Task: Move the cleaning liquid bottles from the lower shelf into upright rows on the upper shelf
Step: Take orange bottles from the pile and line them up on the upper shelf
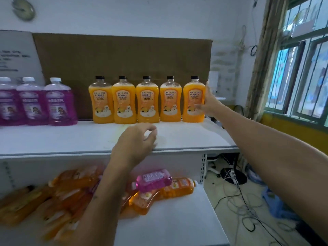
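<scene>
1. Heaped on their sides on the lower shelf [168, 226]: orange bottles [71, 192], one pink bottle [154, 180] on top.
2. Above the upper shelf [71, 141] edge, left hand [134, 148], fingers loosely curled, holding nothing.
3. Further back, right hand [209, 103] wrapped around the rightmost orange bottle [193, 100] (thumb up its side).
4. Upright beside it, four more orange bottles [134, 102], then purple ones [35, 103].
</scene>
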Action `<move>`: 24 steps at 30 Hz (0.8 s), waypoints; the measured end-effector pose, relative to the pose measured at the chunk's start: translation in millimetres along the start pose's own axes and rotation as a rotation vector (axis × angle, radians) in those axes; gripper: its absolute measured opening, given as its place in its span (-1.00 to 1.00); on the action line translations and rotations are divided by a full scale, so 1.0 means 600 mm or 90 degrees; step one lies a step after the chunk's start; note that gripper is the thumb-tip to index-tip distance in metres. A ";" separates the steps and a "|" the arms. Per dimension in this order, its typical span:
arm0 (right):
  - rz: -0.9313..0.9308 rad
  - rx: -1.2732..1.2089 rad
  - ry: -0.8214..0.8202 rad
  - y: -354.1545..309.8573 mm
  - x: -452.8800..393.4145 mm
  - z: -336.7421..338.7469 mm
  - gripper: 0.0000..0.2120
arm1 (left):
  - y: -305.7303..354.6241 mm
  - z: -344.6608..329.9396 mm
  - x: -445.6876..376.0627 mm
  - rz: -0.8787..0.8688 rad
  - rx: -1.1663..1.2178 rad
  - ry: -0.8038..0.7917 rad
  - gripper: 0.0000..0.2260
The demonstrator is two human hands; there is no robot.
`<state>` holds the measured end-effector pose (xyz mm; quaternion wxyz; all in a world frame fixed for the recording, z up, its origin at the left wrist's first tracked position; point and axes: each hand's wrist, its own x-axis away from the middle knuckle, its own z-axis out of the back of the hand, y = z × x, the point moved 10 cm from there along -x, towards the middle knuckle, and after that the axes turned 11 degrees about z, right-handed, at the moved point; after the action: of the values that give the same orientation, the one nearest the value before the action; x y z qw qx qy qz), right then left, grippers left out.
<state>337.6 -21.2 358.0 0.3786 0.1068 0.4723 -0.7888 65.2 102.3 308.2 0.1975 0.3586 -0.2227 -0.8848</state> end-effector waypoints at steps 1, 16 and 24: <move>-0.019 -0.003 0.010 -0.003 0.011 0.004 -0.03 | 0.005 0.016 0.010 -0.004 0.025 0.049 -0.73; 0.192 -0.434 -0.064 -0.114 0.449 -0.052 -0.68 | 0.001 -0.070 0.238 0.110 0.437 0.115 -0.80; -0.129 -0.332 -0.244 0.110 0.570 -0.287 -0.75 | -0.223 -0.219 0.370 0.391 0.255 -0.051 -0.82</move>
<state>115.2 -66.3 42.8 0.3949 -0.1912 0.5863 -0.6810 -13.1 66.1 30.7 0.3709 0.2716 -0.4960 -0.7366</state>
